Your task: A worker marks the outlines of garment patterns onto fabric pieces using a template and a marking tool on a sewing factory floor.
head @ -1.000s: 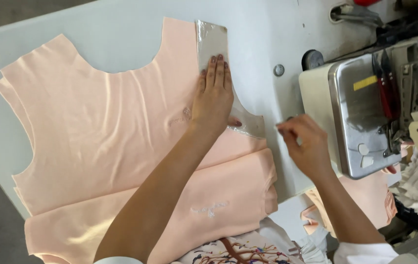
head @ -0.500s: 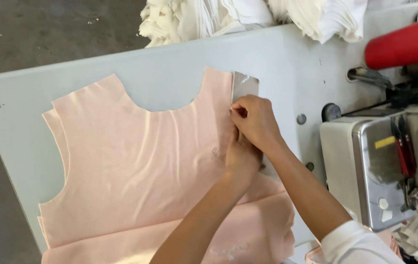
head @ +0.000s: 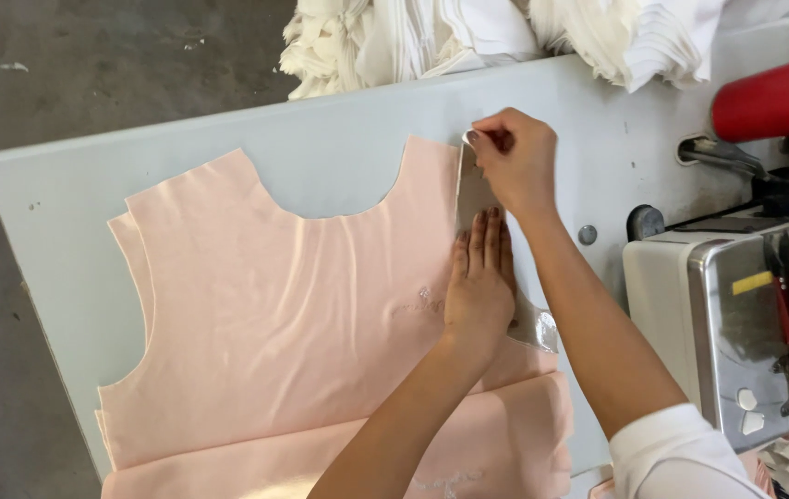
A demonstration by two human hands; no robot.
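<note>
Grey concrete floor (head: 90, 83) is seen at the far left, with a small white scrap lying on it. Beside it, a pale grey desk (head: 339, 129) is set at a slant across the scene. On the desk a pink fabric piece (head: 274, 305) with a scooped neckline is spread flat, and further pink pieces are stacked beneath it at the near edge. Along the right edge of the fabric a clear plastic template (head: 473, 194) is laid, its near end showing as a curved tip past the wrist. The left hand (head: 479, 282) is pressed flat on the fabric and the template, fingers straight and together, so nothing is gripped by it. Just beyond it, the right hand (head: 516, 162) is closed in a pinch grip on the far top corner of the template, at the fabric's shoulder edge. Stacks of white cloth (head: 468, 37) are piled along the far side of the desk. At the right, a sewing machine (head: 736, 314) with a shiny metal plate is seen, with a red cylinder (head: 778, 97) above it.
</note>
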